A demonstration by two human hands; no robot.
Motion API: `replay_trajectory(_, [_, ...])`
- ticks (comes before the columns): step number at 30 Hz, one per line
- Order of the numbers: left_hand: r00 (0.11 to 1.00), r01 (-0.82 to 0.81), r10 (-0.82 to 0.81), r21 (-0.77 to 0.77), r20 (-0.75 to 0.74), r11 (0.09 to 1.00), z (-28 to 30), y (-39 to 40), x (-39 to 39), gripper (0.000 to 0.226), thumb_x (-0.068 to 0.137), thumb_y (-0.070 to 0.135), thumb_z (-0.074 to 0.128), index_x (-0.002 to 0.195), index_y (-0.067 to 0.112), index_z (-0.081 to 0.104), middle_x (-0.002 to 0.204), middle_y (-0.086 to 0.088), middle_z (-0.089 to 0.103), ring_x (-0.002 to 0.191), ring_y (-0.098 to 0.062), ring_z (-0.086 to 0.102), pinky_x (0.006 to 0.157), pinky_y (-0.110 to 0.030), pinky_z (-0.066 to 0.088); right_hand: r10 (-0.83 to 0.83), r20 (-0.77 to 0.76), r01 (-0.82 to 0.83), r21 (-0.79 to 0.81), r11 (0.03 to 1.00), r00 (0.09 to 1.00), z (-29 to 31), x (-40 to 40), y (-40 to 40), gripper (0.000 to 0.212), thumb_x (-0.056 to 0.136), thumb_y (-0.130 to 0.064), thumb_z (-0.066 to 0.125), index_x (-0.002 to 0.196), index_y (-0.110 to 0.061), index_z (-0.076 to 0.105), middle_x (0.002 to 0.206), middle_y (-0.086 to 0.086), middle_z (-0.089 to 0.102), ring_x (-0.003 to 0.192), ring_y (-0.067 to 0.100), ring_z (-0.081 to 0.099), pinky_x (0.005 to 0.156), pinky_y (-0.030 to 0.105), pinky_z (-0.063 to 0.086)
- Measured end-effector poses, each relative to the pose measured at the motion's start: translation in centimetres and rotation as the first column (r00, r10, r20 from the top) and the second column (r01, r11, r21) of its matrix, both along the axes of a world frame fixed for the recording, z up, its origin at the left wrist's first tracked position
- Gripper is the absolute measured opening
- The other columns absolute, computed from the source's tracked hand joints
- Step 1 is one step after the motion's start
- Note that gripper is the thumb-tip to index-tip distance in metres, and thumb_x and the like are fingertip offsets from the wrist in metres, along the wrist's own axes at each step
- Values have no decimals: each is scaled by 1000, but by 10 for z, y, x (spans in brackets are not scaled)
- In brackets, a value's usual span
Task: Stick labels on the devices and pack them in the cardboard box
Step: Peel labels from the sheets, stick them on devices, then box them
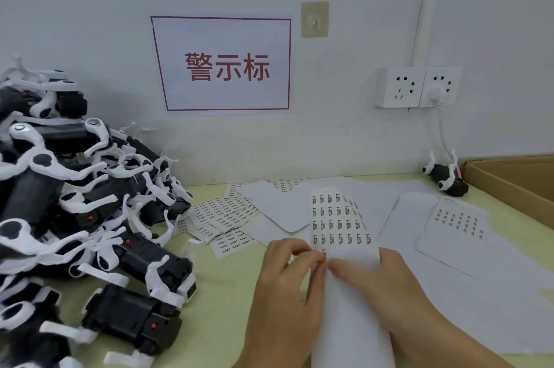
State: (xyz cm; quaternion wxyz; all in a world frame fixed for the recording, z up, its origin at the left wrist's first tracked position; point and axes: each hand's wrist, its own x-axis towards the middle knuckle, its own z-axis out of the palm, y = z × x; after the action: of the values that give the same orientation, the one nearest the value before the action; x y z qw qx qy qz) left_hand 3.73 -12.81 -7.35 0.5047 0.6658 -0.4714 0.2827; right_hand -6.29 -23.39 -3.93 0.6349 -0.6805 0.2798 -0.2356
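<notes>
The label sheet [341, 223] stands curled up off the bench [227, 292] between both hands, its printed rows facing the camera and its lower part already stripped bare. The left hand [287, 283] has its fingertips curled against the sheet's left edge at the lowest printed row, seemingly picking at a label, though whether one has lifted cannot be told; the right hand [371, 280] lies behind and under the sheet with its thumb pressed across the front, gripping it steady. The step looks like peeling one label, and it should go best by bending the backing away at a corner so the label lifts itself, then pulling low and slow to avoid curling or tearing. Left of the sheet the devices [90, 217] lie piled well apart, so one must be brought near. Right of the sheet, at the bench's far edge, sits the box [515, 184], with one device [445, 178] just beside it. More sheets [221, 214] lie scattered beyond.
</notes>
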Motion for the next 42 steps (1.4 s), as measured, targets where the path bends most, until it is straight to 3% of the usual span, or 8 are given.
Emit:
replay_trajectory(4, [1000, -20, 19, 45, 19, 999, -2, -1, 1, 6, 81, 7, 71, 84, 10, 74, 86, 4, 65, 82, -8, 57, 74, -18, 48, -17, -4, 17, -51, 999, 1000, 2, 0, 3, 19, 81, -21, 76, 80, -40, 76, 79, -3, 78, 75, 14, 75, 78, 40, 61])
replay_trajectory(8, [999, 0, 3, 73, -49, 997, -1, 1, 0, 7, 83, 10, 68, 85, 13, 74, 85, 8, 66, 81, -5, 58, 72, -19, 49, -10, -22, 8, -97, 995, 1000, 1, 0, 3, 9, 81, -22, 74, 82, -31, 76, 79, 2, 77, 77, 21, 75, 77, 43, 59])
replay_trajectory(13, [999, -11, 16, 118, -35, 993, 1, 3, 0, 8, 86, 12, 65, 84, 13, 72, 84, 7, 65, 81, -6, 57, 71, -18, 47, 12, -16, -15, -239, 971, 1000, 2, 0, 5, 15, 84, -19, 72, 76, -31, 75, 70, -3, 74, 69, 15, 72, 56, 21, 52])
replay_trajectory(17, [999, -8, 13, 125, -35, 992, 3, 3, -2, 21, 88, 24, 53, 82, 13, 70, 82, 7, 64, 79, -7, 57, 70, -16, 46, 23, -6, -24, -279, 960, 1000, 2, 0, 6, 15, 84, -17, 71, 74, -28, 75, 68, -2, 73, 63, 12, 70, 53, 19, 51])
replay_trajectory(19, [999, -18, 23, 129, -42, 992, 3, 3, -2, 15, 86, 20, 59, 79, 13, 69, 80, 7, 63, 77, -7, 56, 68, -16, 46, 31, -4, -31, -290, 957, 1000, 1, 0, 7, 17, 84, -15, 71, 71, -26, 75, 67, -2, 73, 60, 8, 68, 52, 18, 50])
replay_trajectory(23, [995, -19, 31, 116, -100, 993, 1, 2, 0, 5, 76, 10, 68, 74, 13, 67, 74, 8, 60, 72, 1, 47, 68, -7, 39, 45, -11, -46, -284, 958, 999, 1, 0, 8, 20, 84, -13, 71, 72, -29, 76, 70, -4, 75, 64, 8, 71, 54, 17, 49])
replay_trajectory(34, [984, 74, -59, 84, -170, 994, 3, 1, 2, 7, 81, 12, 68, 82, 14, 75, 80, 10, 66, 75, -2, 58, 68, -14, 48, 49, 37, -37, -281, 959, 998, 2, -1, 4, 34, 86, -7, 71, 73, -37, 78, 73, -10, 76, 68, 2, 72, 55, 9, 46])
replay_trajectory(42, [981, 87, -70, 85, -182, 993, 2, 2, 1, 8, 81, 13, 67, 80, 14, 75, 78, 9, 66, 72, -3, 60, 66, -18, 50, -23, -21, 14, -358, 934, 1000, -5, 0, 2, 8, 86, -12, 73, 81, -17, 78, 78, -11, 76, 75, 2, 72, 67, 20, 54])
